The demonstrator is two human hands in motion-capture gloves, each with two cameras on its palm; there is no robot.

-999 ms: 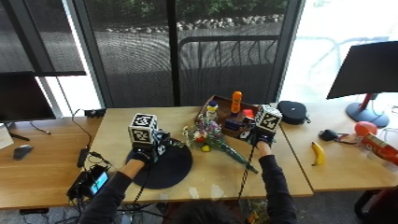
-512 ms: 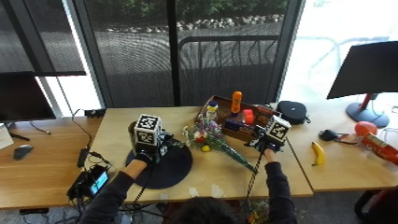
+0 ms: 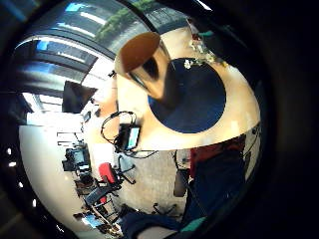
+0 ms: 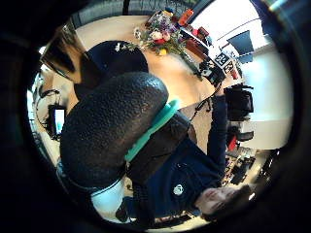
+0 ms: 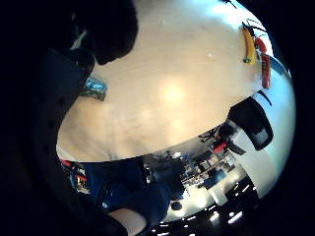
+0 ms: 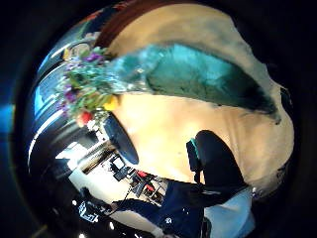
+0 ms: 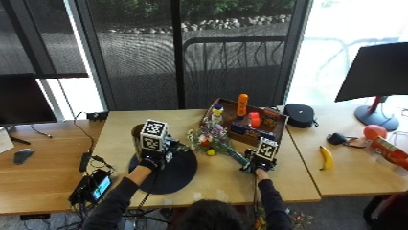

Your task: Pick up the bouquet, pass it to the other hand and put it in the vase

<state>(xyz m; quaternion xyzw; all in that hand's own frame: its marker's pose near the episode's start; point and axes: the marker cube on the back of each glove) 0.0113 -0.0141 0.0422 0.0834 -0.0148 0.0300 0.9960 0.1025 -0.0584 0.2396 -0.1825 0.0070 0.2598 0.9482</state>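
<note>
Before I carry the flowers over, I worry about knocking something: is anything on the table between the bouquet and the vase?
Nothing visible stands in the way. Between the bouquet and the vase lies only bare tabletop and the flat dark mat. The left hand is already beside the vase; the right hand is at the stem end.

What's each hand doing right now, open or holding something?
Left hand: by the vase on the dark mat; grip cannot be told.
Right hand: down at the bouquet stem end; grip cannot be told.
</note>
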